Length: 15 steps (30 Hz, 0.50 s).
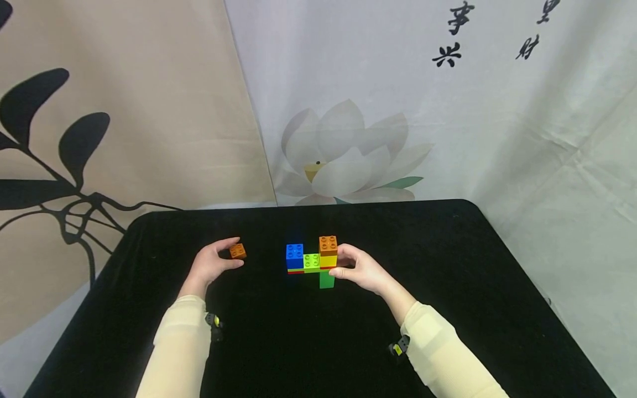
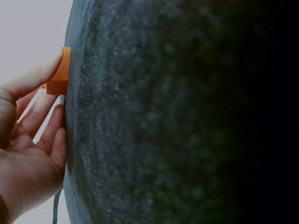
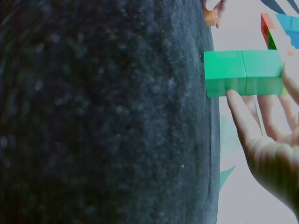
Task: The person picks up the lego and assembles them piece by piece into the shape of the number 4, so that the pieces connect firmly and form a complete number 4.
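Observation:
My left hand (image 1: 205,267) pinches a small orange building brick (image 1: 238,251) between thumb and fingers at the table's left side. In the left wrist view the thumb lies along this brick (image 2: 59,77), right at the dark tabletop. To the right, my right hand (image 1: 367,272) holds an assembly of bricks by its right end. It has a blue brick (image 1: 294,255) on the left, a lime brick (image 1: 311,261) in the middle, and an orange brick over a yellow brick (image 1: 328,261) on the right. Below that end, two green bricks (image 3: 225,70) form a leg reaching the table.
Black cloth covers the table (image 1: 278,342). Behind it hangs a pale curtain (image 1: 368,66) with a printed lotus, leaves and dark characters. Small dark devices are strapped at both sleeves.

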Each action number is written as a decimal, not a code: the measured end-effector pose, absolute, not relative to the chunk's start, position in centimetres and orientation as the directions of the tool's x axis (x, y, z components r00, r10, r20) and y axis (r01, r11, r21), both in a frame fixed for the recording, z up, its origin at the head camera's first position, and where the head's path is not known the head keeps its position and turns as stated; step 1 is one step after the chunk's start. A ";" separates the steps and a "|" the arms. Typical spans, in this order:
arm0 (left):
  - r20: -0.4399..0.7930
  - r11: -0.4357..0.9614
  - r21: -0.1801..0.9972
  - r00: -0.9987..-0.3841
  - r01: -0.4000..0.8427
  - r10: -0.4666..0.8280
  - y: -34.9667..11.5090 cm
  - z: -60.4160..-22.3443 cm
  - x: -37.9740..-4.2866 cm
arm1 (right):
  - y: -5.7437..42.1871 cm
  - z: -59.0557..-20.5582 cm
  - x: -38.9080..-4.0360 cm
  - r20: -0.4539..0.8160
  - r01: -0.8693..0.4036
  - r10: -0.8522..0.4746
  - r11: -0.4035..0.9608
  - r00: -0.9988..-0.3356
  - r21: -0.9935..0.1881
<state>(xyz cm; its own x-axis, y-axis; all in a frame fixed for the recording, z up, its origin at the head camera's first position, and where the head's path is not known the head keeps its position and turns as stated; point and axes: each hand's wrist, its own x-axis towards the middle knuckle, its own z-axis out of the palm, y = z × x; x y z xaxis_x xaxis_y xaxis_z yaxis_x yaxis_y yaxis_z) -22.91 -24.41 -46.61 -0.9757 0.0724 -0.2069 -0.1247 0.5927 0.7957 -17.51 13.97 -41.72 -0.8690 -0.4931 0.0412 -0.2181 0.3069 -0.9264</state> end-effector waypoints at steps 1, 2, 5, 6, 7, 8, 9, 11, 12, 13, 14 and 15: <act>-0.206 0.591 0.797 -0.976 -0.125 0.073 -24.4 -46.6 -22.9 | 14.0 -41.7 -17.5 0.041 -0.218 -0.492 0.308 -0.870 -0.926; -0.206 0.591 0.797 -0.976 -0.125 0.070 -24.4 -46.7 -22.9 | 14.0 -41.7 -17.5 0.040 -0.217 -0.492 0.308 -0.870 -0.926; -0.206 0.592 0.796 -0.976 -0.123 0.076 -24.5 -46.8 -23.0 | 14.0 -41.7 -17.5 0.039 -0.214 -0.493 0.306 -0.869 -0.928; -0.208 0.592 0.797 -0.975 -0.124 0.076 -24.6 -46.8 -23.0 | 14.0 -41.7 -17.5 0.039 -0.215 -0.494 0.305 -0.869 -0.928; -0.210 0.591 0.797 -0.975 -0.125 0.078 -24.6 -46.8 -23.1 | 13.9 -41.7 -17.5 0.039 -0.215 -0.494 0.305 -0.868 -0.928; -0.212 0.589 0.798 -0.974 -0.128 0.076 -24.6 -46.8 -23.1 | 13.9 -41.7 -17.5 0.039 -0.216 -0.495 0.304 -0.868 -0.928; -0.214 0.588 0.798 -0.974 -0.129 0.077 -24.7 -46.8 -23.1 | 13.9 -41.7 -17.5 0.039 -0.216 -0.496 0.304 -0.868 -0.928; -0.212 0.585 0.801 -0.974 -0.129 0.075 -24.7 -46.8 -23.0 | 13.9 -41.6 -17.5 0.040 -0.217 -0.497 0.304 -0.867 -0.927; -0.210 0.582 0.802 -0.975 -0.130 0.071 -24.7 -46.8 -23.0 | 13.9 -41.6 -17.5 0.040 -0.218 -0.497 0.304 -0.867 -0.927; -0.207 0.581 0.803 -0.976 -0.129 0.069 -24.7 -46.8 -23.0 | 13.9 -41.6 -17.5 0.040 -0.217 -0.496 0.305 -0.867 -0.927; -0.205 0.580 0.804 -0.977 -0.129 0.066 -24.7 -46.8 -23.0 | 13.9 -41.6 -17.5 0.039 -0.216 -0.495 0.306 -0.868 -0.927; -0.202 0.580 0.805 -0.977 -0.128 0.065 -24.7 -46.8 -22.9 | 13.9 -41.6 -17.5 0.039 -0.216 -0.494 0.307 -0.869 -0.927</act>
<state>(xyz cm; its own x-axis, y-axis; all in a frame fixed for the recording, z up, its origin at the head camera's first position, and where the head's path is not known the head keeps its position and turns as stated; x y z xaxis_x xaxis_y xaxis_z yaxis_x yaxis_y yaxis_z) -22.93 -24.69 -46.76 -0.9773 0.0646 -0.2019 -0.1279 0.5799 0.8046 -17.46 13.91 -41.61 -0.8686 -0.4939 0.0386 -0.2155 0.3066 -0.9271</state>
